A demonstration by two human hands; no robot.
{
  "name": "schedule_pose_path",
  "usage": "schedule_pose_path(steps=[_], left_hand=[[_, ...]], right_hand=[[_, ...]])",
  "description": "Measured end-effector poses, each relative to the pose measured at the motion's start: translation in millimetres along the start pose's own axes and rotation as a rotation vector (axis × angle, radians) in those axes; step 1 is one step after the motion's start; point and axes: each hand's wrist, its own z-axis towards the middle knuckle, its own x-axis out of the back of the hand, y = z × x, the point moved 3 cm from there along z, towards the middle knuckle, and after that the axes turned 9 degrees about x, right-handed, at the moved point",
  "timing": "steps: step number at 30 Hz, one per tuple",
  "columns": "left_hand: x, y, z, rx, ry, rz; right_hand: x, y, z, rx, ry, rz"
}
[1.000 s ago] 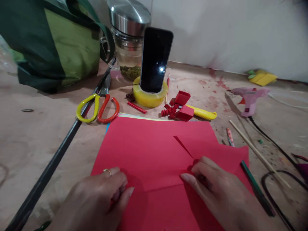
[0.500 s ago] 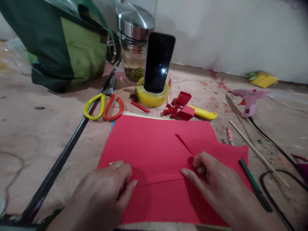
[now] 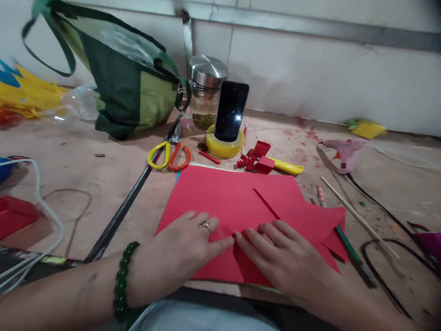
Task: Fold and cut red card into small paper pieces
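Note:
Red paper sheets lie stacked in front of me, with a narrow slit or dark crease line in the upper one. My left hand, with a ring and a green bead bracelet, rests on the paper with its thumb stretched to the right. My right hand lies on the paper too, fingers extended and pressing down. The tips of both hands meet near the sheet's middle. The paper beneath them is partly hidden. A loose red corner sticks out at the right.
Scissors, a phone standing in a tape roll, folded red pieces and a yellow cutter are behind the paper. On the right are a pink glue gun, a stick and a green pen. A bag stands back left.
Both hands have come together toward the middle of the paper; they were apart, with fingers curled. The view has shifted, showing more of the table's left side and the wall.

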Motion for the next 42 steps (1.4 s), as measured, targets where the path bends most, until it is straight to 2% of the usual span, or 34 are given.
schedule_pose_path(steps=[4,10,15,18,20,24,29,31,34,36,39,42], left_hand=[[-1.0,-4,-5,0.064,-0.013,-0.054],[2.4,-15,-36,0.222,-0.056,-0.096],[11.0,-20,-52,0.313,0.066,-0.218],[10.3,-17,-42,0.404,0.192,-0.283],[5.5,-13,-31,0.453,0.240,-0.270],[-6.3,-2,-11,0.415,0.194,-0.290],[-5.3,10,-12,0.256,0.297,-0.185],[-4.2,14,-16,0.192,0.321,-0.134],[-4.0,16,-21,0.176,0.316,-0.120],[-5.2,15,-24,0.216,0.296,-0.174],[-9.4,9,-30,0.316,0.279,-0.354],[-15.3,3,-34,0.401,0.255,-0.514]], right_hand=[[3,2,-13,0.025,-0.074,-0.037],[-1,6,-51,-0.090,-0.156,-0.088],[9,15,-51,-0.270,-0.091,0.039],[14,23,-42,-0.443,-0.006,0.133],[10,25,-36,-0.514,-0.010,0.151],[-4,21,-31,-0.520,-0.054,0.222],[3,7,-36,-0.381,0.116,0.136],[6,-2,-38,-0.319,0.144,0.115],[7,-12,-40,-0.272,0.173,0.150],[5,-13,-42,-0.304,0.209,0.225],[1,-10,-46,-0.435,0.263,0.400],[-3,-8,-51,-0.560,0.263,0.551]])
